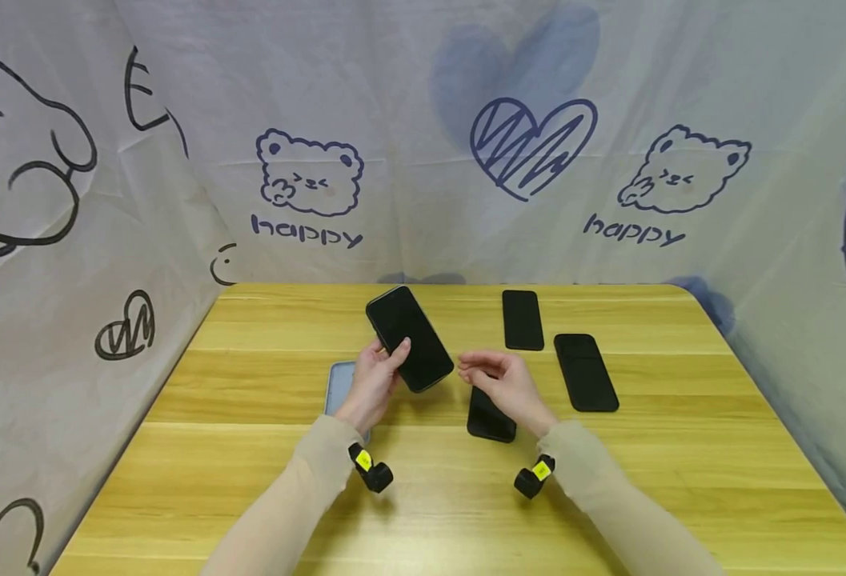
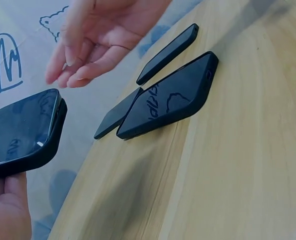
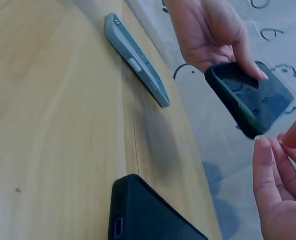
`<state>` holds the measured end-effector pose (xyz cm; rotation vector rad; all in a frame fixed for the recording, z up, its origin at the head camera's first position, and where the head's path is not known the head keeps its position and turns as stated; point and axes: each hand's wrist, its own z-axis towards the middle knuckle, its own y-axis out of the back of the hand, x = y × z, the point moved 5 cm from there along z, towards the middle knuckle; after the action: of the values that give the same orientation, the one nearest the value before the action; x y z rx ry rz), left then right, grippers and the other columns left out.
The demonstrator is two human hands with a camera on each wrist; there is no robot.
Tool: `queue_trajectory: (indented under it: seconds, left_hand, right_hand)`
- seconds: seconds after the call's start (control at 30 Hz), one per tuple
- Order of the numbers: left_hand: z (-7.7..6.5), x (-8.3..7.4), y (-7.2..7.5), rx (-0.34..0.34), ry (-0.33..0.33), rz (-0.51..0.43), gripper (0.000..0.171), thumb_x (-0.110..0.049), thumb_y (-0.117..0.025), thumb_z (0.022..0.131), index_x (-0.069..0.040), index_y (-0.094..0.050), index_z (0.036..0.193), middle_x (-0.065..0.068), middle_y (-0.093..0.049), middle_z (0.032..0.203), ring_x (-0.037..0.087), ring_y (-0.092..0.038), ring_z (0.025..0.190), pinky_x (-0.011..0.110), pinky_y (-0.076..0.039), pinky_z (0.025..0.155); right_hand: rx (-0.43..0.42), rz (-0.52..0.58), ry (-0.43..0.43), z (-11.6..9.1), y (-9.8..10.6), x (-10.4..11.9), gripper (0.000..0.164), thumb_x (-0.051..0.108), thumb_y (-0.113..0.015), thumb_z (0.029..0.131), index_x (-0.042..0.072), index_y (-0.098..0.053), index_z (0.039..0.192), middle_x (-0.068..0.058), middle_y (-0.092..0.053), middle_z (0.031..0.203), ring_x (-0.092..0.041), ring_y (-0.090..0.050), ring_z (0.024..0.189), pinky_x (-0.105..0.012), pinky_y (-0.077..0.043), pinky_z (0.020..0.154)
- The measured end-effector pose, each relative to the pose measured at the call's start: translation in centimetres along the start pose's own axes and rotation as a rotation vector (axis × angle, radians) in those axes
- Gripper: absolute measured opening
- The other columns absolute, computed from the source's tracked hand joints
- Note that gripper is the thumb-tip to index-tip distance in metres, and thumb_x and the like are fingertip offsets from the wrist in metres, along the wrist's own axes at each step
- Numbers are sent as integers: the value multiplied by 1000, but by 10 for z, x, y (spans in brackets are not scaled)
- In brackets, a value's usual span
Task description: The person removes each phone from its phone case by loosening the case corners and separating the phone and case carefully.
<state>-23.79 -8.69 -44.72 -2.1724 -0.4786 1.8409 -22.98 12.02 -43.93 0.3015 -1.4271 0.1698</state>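
Observation:
My left hand (image 1: 374, 384) holds a black phone in a dark case (image 1: 408, 336) above the table, thumb on the screen and fingers beneath. In the left wrist view, the phone (image 2: 25, 132) is tilted, with a narrow line between its edge and the case at one corner. My right hand (image 1: 509, 388) hovers just right of the phone's lower corner, fingers loosely bent. Nothing shows in its grasp. Below it lies another black phone (image 1: 491, 420), partly covered by the hand. A pale blue-grey phone case (image 1: 339, 384) lies under my left wrist; whether it contains a phone I cannot tell.
Two more black phones lie on the right of the wooden table (image 1: 250, 472): one farther back (image 1: 523, 320), the other (image 1: 586, 372) nearer and to its right. A printed white cloth (image 1: 408, 160) hangs behind the table and along its sides.

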Motion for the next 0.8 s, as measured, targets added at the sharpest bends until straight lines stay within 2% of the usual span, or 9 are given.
queue_trajectory:
  seconds: [0.07, 0.27, 0.33, 0.43, 0.67, 0.8]
  left_hand:
    - [0, 0, 0, -11, -9, -4, 30, -11, -61, 101, -3, -56, 130, -6, -78, 99, 5, -74, 87, 21, -60, 78]
    - [0, 1, -2, -27, -51, -8, 32, -8, -61, 100, -1, -55, 131, 1, -77, 106, 7, -74, 90, 25, -61, 82]
    - [0, 2, -3, -27, -69, -5, 33, -7, -61, 100, 0, -55, 131, 3, -77, 108, 7, -74, 91, 25, -61, 83]
    - [0, 2, -4, -28, -85, 1, 33, -7, -62, 100, 0, -55, 131, 4, -77, 110, 8, -74, 91, 25, -61, 82]
    - [-1, 3, -4, -45, -94, 5, 33, -8, -62, 100, -1, -55, 132, 6, -75, 113, 7, -73, 93, 24, -60, 83]
    - [-1, 2, -3, -42, -98, 11, 34, -8, -62, 100, -1, -55, 133, 5, -75, 114, 7, -73, 93, 24, -60, 83]
  right_hand:
    - [-9, -46, 19, -2, -3, 4, 30, -6, -59, 96, -14, -62, 124, -36, -66, 119, -6, -72, 95, -21, -59, 87]
    - [-32, -115, 13, -6, -8, 10, 32, -4, -58, 96, -9, -64, 127, -29, -68, 121, -33, -69, 111, -15, -56, 88]
    - [-36, -140, 9, -6, -9, 10, 32, -3, -57, 97, -7, -64, 128, -27, -68, 121, -37, -67, 114, -15, -55, 88]
    - [-41, -160, -3, -6, -9, 10, 32, -2, -58, 97, -6, -65, 128, -26, -68, 122, -37, -67, 115, -16, -56, 90]
    - [-23, -87, -88, -2, -11, 6, 33, 1, -59, 99, -6, -63, 131, -29, -67, 123, -38, -68, 115, -22, -57, 93]
    - [-24, -88, -120, 0, -11, 5, 32, 2, -60, 99, -6, -63, 130, -28, -68, 122, -35, -70, 113, -25, -58, 94]
